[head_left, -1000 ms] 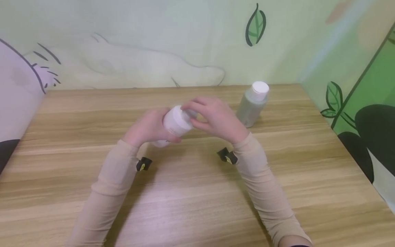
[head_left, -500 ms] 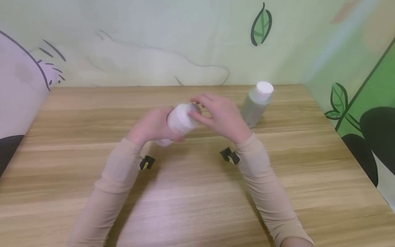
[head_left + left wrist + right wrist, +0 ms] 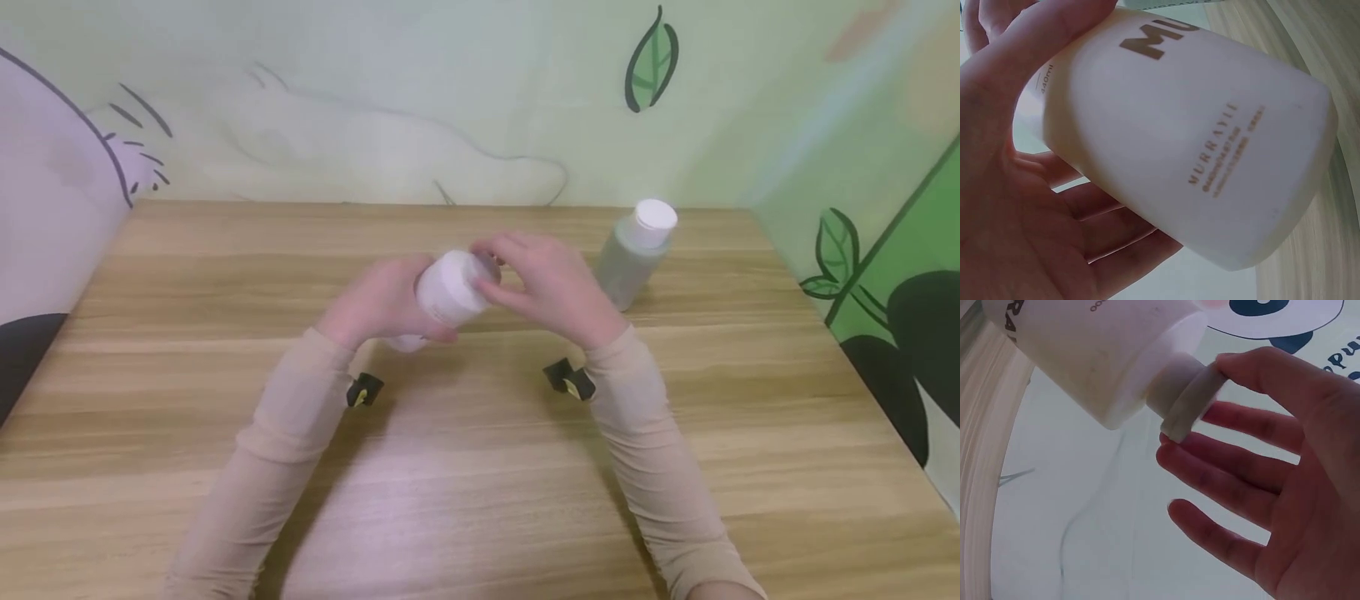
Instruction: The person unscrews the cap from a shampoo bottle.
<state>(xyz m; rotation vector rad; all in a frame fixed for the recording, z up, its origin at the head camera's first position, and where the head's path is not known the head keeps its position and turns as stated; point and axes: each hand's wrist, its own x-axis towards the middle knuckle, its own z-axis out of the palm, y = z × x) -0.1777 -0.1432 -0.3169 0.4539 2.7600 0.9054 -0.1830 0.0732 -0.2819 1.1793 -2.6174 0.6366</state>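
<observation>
In the head view, my left hand (image 3: 378,300) grips a white bottle (image 3: 448,289) that tilts toward the right above the table. The left wrist view shows the bottle's side (image 3: 1210,137) with brown lettering, its lower end pointing away from the palm. My right hand (image 3: 558,292) is at the bottle's upper end. Up close in the right wrist view, thumb and fingertips pinch a pale cap (image 3: 1192,403) at the end of the short neck (image 3: 1169,384). The little finger stays off the cap.
A grey-green bottle with a white cap (image 3: 630,258) stands upright on the wooden table (image 3: 465,483), just beyond my right hand. Behind the table's far edge rises a painted wall (image 3: 337,150). Small black devices (image 3: 365,389) sit at both wrists.
The whole scene has shifted slightly right in the head view. The right fingers have changed position on the cap; the left hand keeps its grip on the white bottle.
</observation>
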